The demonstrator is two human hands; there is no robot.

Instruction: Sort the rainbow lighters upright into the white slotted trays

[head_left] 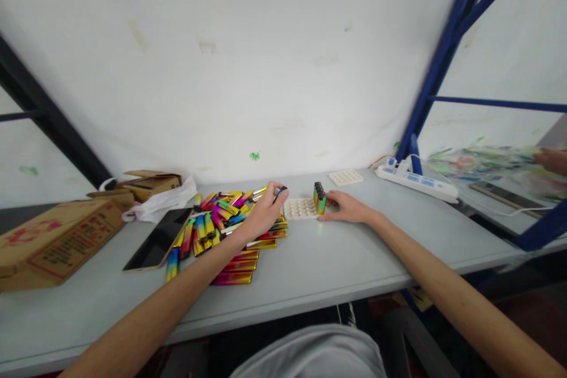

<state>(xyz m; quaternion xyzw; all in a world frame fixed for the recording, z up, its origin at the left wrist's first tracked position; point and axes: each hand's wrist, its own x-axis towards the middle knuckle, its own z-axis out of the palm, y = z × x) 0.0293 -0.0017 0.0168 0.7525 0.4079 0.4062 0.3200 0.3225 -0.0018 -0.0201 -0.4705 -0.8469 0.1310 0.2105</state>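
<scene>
A lighter (279, 192) with a dark top is pinched in the fingers of my left hand (266, 209), above the right side of a loose pile of shiny, rainbow-coloured lighters (228, 209). My fingers cover most of its body. Just right of that hand lies a white tray with rows of holes (301, 208). Along the tray's right end stands a row of several upright lighters (319, 199), black tops up. My right hand (348, 208) rests beside this row, thumb and forefinger apart at the tray's right edge. Whether the forefinger touches the lighters is hard to tell.
A second white holed tray (346, 178) lies behind, near the wall. To the left are a dark tablet (158, 240), a white plastic bag (166, 201) and cardboard boxes (66, 236). A power strip (416, 182) is by the blue frame; another person's hand (551, 160) shows far right.
</scene>
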